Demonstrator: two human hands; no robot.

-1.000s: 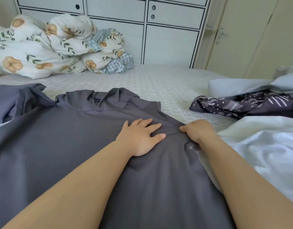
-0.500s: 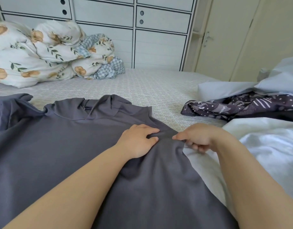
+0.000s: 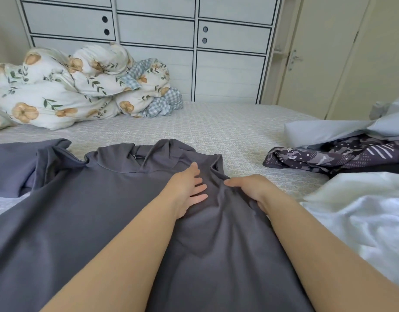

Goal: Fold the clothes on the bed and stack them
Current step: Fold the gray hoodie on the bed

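A grey hooded top [image 3: 86, 221] lies spread front-up across the near part of the bed [image 3: 216, 131], its hood [image 3: 149, 158] toward the far side and one sleeve [image 3: 20, 167] bunched at the left edge. The left hand [image 3: 189, 190] rests flat on the chest with its fingers straight and spread, pinning the cloth. The right hand [image 3: 250, 188], just beside it, has its fingers curled into the fabric at the right shoulder, gathering a fold that rises between the two hands. The risk here looks like a crooked fold: if the right hand pulls the edge over while the left presses unevenly, the body may drag and wrinkle rather than crease cleanly. The white garment [image 3: 356, 212] lies right against the top's right edge and could be caught up in the fold. The patterned dark garment [image 3: 333, 154] and pale blue one [image 3: 329, 131] wait to the right, unfolded; the floral duvet [image 3: 65, 91] sits well clear.
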